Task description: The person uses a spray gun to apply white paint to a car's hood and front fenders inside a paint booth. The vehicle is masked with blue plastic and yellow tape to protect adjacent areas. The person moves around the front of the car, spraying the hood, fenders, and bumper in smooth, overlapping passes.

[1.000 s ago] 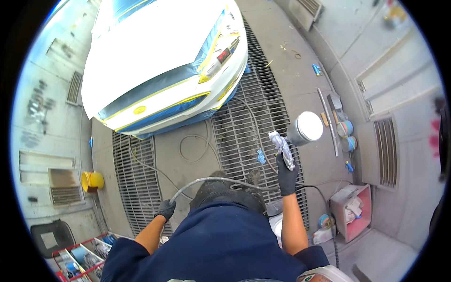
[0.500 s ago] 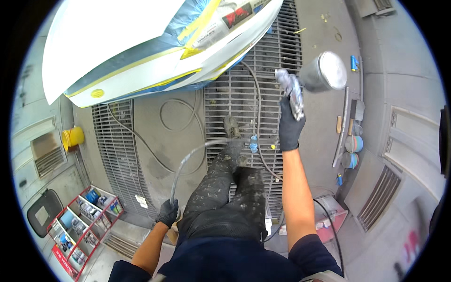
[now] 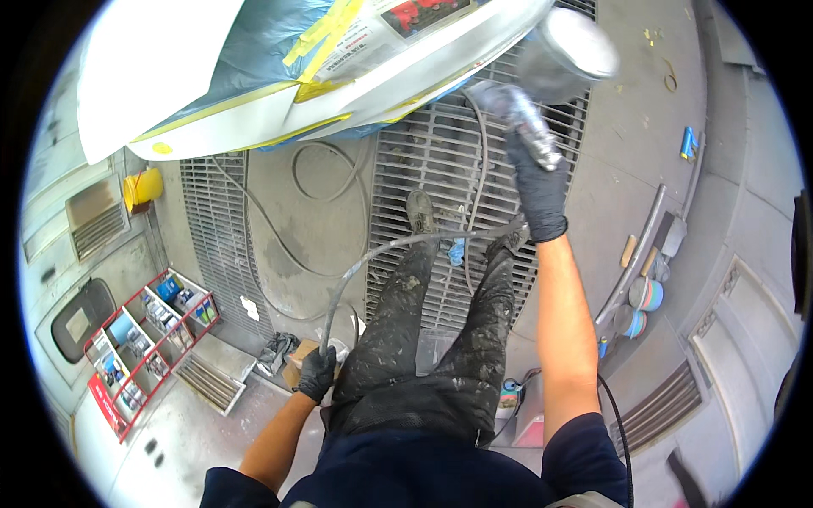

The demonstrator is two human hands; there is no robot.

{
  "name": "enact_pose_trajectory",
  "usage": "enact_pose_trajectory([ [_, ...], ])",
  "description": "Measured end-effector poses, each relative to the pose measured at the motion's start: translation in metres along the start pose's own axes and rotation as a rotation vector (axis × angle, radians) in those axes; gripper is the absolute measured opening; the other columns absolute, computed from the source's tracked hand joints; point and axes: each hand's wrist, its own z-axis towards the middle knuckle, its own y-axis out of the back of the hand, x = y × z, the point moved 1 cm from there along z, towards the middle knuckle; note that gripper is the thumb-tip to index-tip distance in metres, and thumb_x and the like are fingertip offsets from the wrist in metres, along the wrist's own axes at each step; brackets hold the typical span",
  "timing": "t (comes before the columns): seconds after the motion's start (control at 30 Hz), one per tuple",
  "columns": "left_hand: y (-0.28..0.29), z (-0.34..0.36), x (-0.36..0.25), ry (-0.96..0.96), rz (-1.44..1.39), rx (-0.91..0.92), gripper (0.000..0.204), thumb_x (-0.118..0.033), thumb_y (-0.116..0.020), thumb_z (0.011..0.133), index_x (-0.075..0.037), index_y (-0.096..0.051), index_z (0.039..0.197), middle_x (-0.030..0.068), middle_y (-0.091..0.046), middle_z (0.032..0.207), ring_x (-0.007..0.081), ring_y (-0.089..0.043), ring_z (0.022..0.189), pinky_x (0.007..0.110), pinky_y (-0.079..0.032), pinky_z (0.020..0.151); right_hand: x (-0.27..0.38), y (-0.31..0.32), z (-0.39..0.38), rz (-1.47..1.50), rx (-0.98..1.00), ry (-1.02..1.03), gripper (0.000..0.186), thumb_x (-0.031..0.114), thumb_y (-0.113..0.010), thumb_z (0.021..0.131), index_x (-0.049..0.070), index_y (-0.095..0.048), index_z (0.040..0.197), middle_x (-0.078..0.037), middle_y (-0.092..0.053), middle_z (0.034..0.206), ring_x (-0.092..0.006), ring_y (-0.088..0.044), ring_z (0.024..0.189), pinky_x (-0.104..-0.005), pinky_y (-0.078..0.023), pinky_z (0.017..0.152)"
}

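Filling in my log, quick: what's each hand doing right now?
Left hand: closed around the grey hose.
Right hand: closed, holding the spray gun.

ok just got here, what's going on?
A person in dark gloves holds what looks like a wrapped spray gun with a large cup in the right hand, out near the corner of a white car. The left hand grips a grey hose that arcs across toward the right. Blue sheeting, printed paper and yellow tape mask part of the car. I can't tell if anything is being sprayed.
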Motion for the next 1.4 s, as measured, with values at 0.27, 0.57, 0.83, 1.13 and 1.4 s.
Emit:
enact_pose_trajectory([
  [0.27, -0.125, -0.008, -0.065, 0.137, -0.137, 0.161, 0.039, -0.036, -0.054, 0.096, 0.001, -0.062, 0.085, 0.0210, -0.061, 0.069, 0.0379, -0.060, 0.066, 0.046, -0.045, 0.059, -0.114, 0.091, 0.089, 0.129, -0.341, 0.081, 0.025, 0.016, -0.070, 0.090, 0.000, -0.066, 0.109, -0.001, -0.065, 0.095, -0.0087, -0.056, 0.084, -0.0247, -0.047, 0.075],
  [0.57, -0.194, 0.027, -0.100, 0.196, 0.098, 0.410, 0.053, -0.050, -0.064, 0.085, -0.001, -0.059, 0.106, 0.0257, -0.066, 0.081, 0.0452, -0.064, 0.077, 0.051, -0.051, 0.065, -0.246, 0.037, 0.033, 0.016, 0.382, -0.024, 0.029, 0.013, -0.080, 0.079, 0.004, -0.069, 0.104, -0.007, -0.072, 0.094, -0.0125, -0.067, 0.080, -0.0282, -0.054, 0.077],
  [0.83, -0.217, 0.024, -0.049, 0.218, 0.184, 0.363, 0.050, -0.048, -0.062, 0.086, -0.003, -0.063, 0.108, 0.0243, -0.066, 0.079, 0.0429, -0.064, 0.076, 0.051, -0.050, 0.070, -0.225, 0.074, 0.097, 0.104, -0.112, -0.104, 0.021, 0.020, -0.070, 0.087, 0.005, -0.067, 0.102, 0.002, -0.061, 0.081, -0.0059, -0.053, 0.068, -0.0242, -0.044, 0.058],
  [1.13, -0.218, 0.031, -0.040, 0.213, 0.257, 0.346, 0.042, -0.045, -0.056, 0.091, -0.005, -0.064, 0.099, 0.0253, -0.066, 0.082, 0.0434, -0.065, 0.080, 0.053, -0.050, 0.070, -0.277, 0.033, 0.054, 0.056, 0.054, -0.219, 0.028, 0.027, -0.074, 0.087, 0.007, -0.068, 0.106, -0.001, -0.066, 0.084, -0.0098, -0.060, 0.072, -0.0249, -0.050, 0.063],
  [1.4, -0.223, 0.030, -0.024, 0.084, 0.357, 0.408, 0.035, -0.036, -0.052, 0.093, -0.004, -0.057, 0.109, 0.0251, -0.066, 0.085, 0.0446, -0.065, 0.077, 0.054, -0.050, 0.067, -0.300, 0.031, 0.050, -0.011, 0.349, -0.093, 0.036, 0.029, -0.079, 0.078, 0.007, -0.071, 0.105, -0.012, -0.072, 0.089, -0.0220, -0.070, 0.082, -0.0336, -0.054, 0.075],
])
